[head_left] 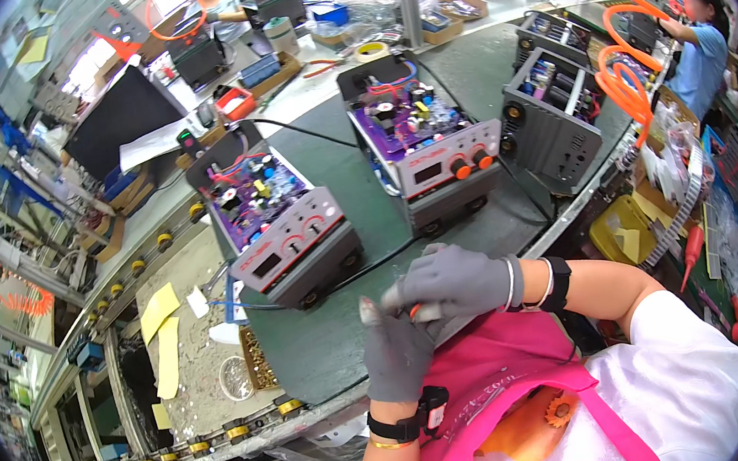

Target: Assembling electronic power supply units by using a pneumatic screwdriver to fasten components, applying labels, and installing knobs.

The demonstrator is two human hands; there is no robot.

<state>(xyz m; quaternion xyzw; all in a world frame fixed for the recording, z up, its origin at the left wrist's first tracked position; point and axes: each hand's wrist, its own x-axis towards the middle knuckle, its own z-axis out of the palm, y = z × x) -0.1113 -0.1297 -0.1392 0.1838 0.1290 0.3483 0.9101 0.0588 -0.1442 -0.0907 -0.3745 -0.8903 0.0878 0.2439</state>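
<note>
My left hand (396,356) and my right hand (467,279), both in grey gloves, meet in front of me near the table's front edge. Their fingers are closed together around a small orange knob (414,312), mostly hidden by the gloves. Just beyond them, to the left, stands an uncovered grey electrical unit (292,244) with a purple circuit board; its front panel has bare knob positions. A second such unit (439,162) stands farther to the right, with two orange-and-black knobs (471,163) on its panel.
More grey units (549,121) stand at the right, below a coiled orange air hose (623,89). A small box of brass-coloured parts (258,359) and yellow paper sheets (165,348) lie left. Rollers (237,429) line the edge. A person in blue (703,60) works far right.
</note>
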